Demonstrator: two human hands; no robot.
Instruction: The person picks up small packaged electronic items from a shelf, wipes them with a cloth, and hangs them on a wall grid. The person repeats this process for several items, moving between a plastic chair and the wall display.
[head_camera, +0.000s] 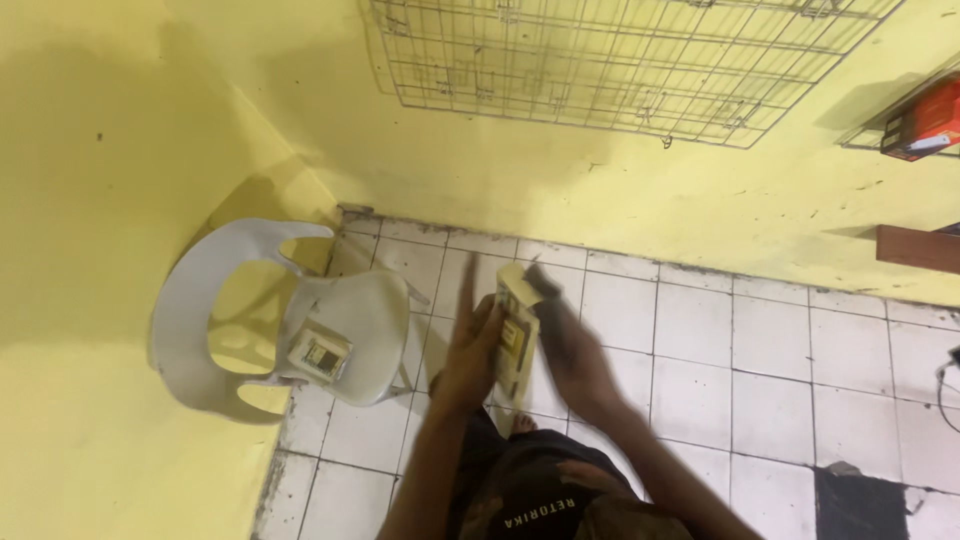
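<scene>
Evidently the left hand (470, 352) and right hand (572, 352) are mid-handling a pale flat box (515, 335), clasped between their fingers (blurred; exact curl unclear); next calls for steadying it, judging by the blur.

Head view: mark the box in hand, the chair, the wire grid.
box (517, 335), head view, on its yellow front face
chair (375, 310), head view, on the seat
wire grid (620, 60), head view, mid-panel on the wall

Cardboard box (515, 335), glossy plastic chair (370, 330)
</scene>
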